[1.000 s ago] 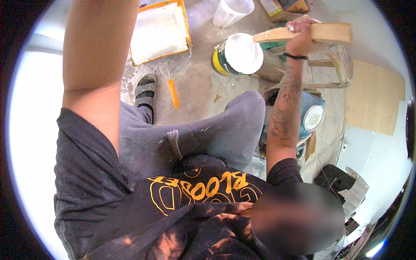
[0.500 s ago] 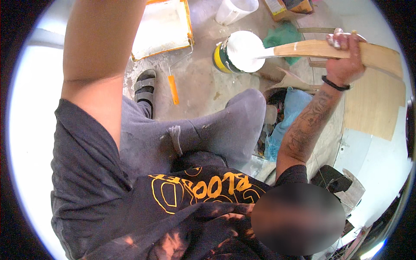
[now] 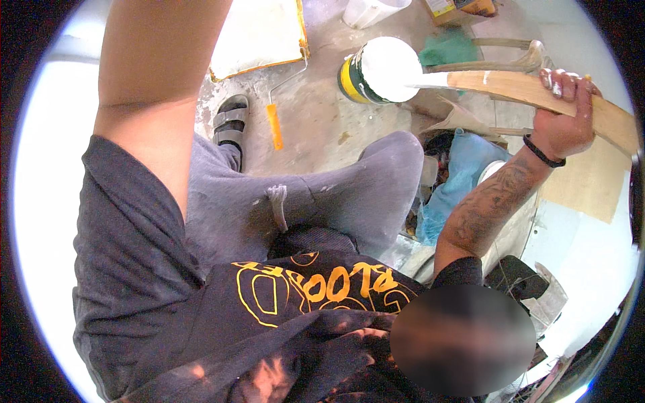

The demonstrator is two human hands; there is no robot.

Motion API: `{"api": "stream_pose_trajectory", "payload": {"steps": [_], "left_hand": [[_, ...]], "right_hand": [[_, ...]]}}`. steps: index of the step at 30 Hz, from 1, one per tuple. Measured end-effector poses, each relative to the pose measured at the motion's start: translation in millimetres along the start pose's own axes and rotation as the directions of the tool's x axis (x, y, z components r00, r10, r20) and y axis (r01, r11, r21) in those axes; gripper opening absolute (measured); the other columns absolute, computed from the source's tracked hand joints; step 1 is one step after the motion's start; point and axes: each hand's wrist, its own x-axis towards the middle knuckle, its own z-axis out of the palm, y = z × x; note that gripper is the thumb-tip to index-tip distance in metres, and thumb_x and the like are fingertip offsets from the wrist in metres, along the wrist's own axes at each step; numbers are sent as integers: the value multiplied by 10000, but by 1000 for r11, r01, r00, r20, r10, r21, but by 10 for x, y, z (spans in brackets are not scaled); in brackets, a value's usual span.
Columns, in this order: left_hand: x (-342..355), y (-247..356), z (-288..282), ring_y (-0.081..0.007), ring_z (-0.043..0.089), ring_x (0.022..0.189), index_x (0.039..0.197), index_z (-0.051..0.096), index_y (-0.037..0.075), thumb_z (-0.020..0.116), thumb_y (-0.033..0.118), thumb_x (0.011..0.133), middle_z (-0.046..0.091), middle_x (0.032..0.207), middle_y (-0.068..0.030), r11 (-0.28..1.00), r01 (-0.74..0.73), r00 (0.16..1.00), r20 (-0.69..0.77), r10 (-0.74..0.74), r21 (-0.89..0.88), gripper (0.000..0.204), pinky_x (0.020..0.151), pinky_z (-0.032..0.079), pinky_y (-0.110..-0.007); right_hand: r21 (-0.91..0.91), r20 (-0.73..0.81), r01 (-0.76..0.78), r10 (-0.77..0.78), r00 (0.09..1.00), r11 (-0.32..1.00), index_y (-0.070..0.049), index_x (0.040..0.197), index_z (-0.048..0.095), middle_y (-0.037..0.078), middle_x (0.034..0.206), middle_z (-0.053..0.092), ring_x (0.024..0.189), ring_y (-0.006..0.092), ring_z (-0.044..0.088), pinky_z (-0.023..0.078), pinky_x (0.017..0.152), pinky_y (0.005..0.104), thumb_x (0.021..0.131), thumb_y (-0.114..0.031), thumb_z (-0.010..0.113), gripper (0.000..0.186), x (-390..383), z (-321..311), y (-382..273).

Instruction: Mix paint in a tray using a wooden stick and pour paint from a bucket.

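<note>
My right hand [image 3: 568, 121], its fingers smeared with white, is wrapped round a long flat wooden stick [image 3: 500, 86]. The stick's white-coated end reaches into the white paint [image 3: 388, 64] in a dark green and yellow bucket [image 3: 356, 79] on the floor. My left arm [image 3: 158, 74] stretches up past the top edge, so the left hand is out of the picture. To the left of the bucket lies a paint roller with an orange handle [image 3: 274, 127]; its wire frame meets the edge of a white, paint-covered tray [image 3: 259, 33].
Beyond the bucket stand a white plastic container [image 3: 373, 12] and a cardboard box [image 3: 463, 12]. A green bag [image 3: 449, 47] lies near wooden legs. Blue sheeting [image 3: 457, 178] lies beside my right leg. A wooden panel [image 3: 584, 178] leans at the right.
My right hand has moved to the right and slightly nearer, with the stick in its grip. The stick's far end is still in the paint. The whole view has shifted a little.
</note>
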Motion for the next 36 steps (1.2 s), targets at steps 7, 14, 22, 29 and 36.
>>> {"api": "stream_pose_trajectory", "payload": {"steps": [7, 14, 22, 29, 36], "left_hand": [[-20, 31, -2, -306, 626, 1017, 1322, 458, 31, 753, 236, 800, 632, 1084, -215, 1000, -6, 1000, 28, 6, 2, 633, 907, 498, -359], [-92, 5, 7, -305, 624, 1020, 1326, 455, 34, 755, 233, 799, 629, 1091, -215, 1000, 9, 999, 47, -9, -3, 638, 908, 498, -360], [-89, -22, -38, -304, 623, 1024, 1330, 452, 37, 756, 230, 798, 627, 1099, -216, 1000, 12, 997, 82, -13, 9, 643, 910, 497, -360], [-140, -110, -84, -304, 622, 1027, 1334, 449, 39, 758, 227, 797, 625, 1106, -216, 999, 41, 993, 111, -44, 29, 648, 911, 497, -361], [-221, -158, -102, -303, 620, 1030, 1338, 446, 41, 759, 224, 796, 623, 1113, -216, 997, 67, 989, 133, -71, 36, 653, 912, 496, -362]], "right_hand": [[55, 32, 3, -5, 999, 998, -73, 949, 530, 92, 733, 549, 675, 233, 550, 500, 665, 446, 886, -82, 613, 105, 214, -214, -156], [-90, -29, 6, -9, 1000, 996, -59, 985, 561, 121, 818, 606, 782, 267, 608, 540, 747, 520, 884, -97, 616, 121, 253, -219, -199], [131, 137, -174, 156, 978, 976, -59, 1023, 576, 109, 781, 597, 718, 245, 600, 540, 738, 485, 887, -78, 612, 142, 106, -451, 641], [72, -109, -103, 111, 988, 992, -23, 909, 522, 67, 660, 548, 532, 153, 518, 471, 519, 322, 847, -5, 666, 159, -585, -24, 1325], [-20, -201, -65, 60, 978, 998, 5, 980, 524, 69, 690, 575, 576, 139, 565, 500, 555, 296, 848, 4, 680, 203, -946, 303, 1639]]}}
